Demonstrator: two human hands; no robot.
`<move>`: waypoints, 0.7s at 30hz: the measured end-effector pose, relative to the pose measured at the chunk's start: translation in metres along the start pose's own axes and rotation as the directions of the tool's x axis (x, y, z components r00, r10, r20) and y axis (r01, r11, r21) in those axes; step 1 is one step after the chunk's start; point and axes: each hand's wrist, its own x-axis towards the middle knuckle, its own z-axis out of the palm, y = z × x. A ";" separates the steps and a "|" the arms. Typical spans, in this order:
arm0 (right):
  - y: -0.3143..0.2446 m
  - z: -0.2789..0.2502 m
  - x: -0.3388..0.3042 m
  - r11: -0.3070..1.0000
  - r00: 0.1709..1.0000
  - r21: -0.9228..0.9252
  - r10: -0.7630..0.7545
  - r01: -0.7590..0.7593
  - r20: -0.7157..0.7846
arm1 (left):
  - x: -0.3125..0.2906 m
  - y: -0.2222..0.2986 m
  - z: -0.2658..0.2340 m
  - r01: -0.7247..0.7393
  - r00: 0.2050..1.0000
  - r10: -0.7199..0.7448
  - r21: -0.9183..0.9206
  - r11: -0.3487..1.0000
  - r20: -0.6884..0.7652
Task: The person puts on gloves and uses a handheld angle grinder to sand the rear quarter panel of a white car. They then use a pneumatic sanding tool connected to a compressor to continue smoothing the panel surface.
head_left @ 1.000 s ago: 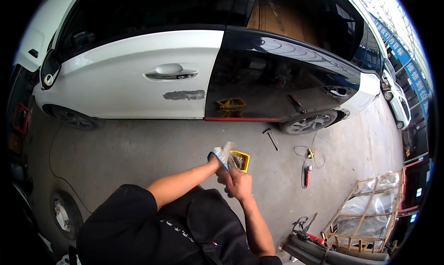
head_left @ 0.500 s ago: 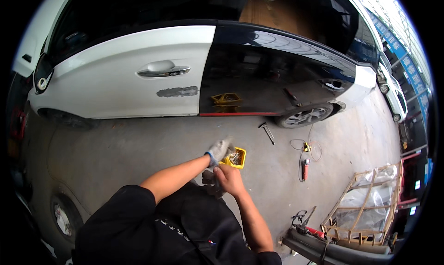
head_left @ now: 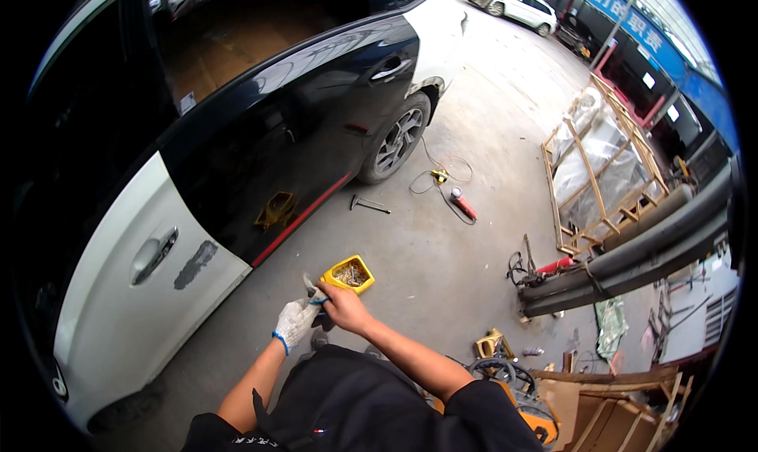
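Note:
My left hand (head_left: 295, 321) wears a whitish knit work glove with a blue cuff, its fingers closed at a second glove. This loose work glove (head_left: 309, 283) has a blue cuff too and is bunched between my hands. My right hand (head_left: 344, 308) is bare and grips the loose glove near its cuff; part of the glove is hidden behind the fingers. Just beyond my hands stands a yellow open-topped box (head_left: 365, 285) with many small metal pieces in it, too small to name. It stands apart from the car's side.
A car with a scuffed white front door (head_left: 118, 310) and black rear door (head_left: 308, 112) flanks the left. A hammer (head_left: 369, 205) and a red angle grinder (head_left: 463, 203) with a cord lie on the floor. A wooden crate frame (head_left: 588, 168) and a long dark bumper (head_left: 632, 262) are right.
My view has swung to the right, so the car has shifted left and more of the right side shows. The loose glove has come up between my hands.

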 end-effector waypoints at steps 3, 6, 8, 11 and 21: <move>0.000 0.005 -0.004 0.951 0.995 -0.293 0.087 -0.095 -0.042 | -0.001 0.004 -0.003 0.091 0.993 -0.069 0.269 0.959 -0.091; -0.014 -0.010 -0.007 0.952 0.984 -0.296 -0.116 0.072 -0.135 | 0.005 0.001 -0.009 0.048 0.996 -0.004 0.483 0.875 -0.092; -0.040 -0.016 -0.015 0.906 0.919 -0.229 -0.384 0.355 -0.094 | 0.008 0.003 -0.009 0.102 0.993 -0.074 0.339 0.935 -0.095; -0.063 -0.011 -0.026 0.827 0.831 -0.167 -0.553 0.537 -0.065 | 0.018 -0.017 -0.015 0.103 0.993 -0.101 0.031 0.994 -0.064; 0.006 -0.004 0.013 0.862 0.985 0.487 0.072 -0.141 0.156 | -0.009 0.022 0.000 -0.163 0.987 0.128 0.659 0.734 0.101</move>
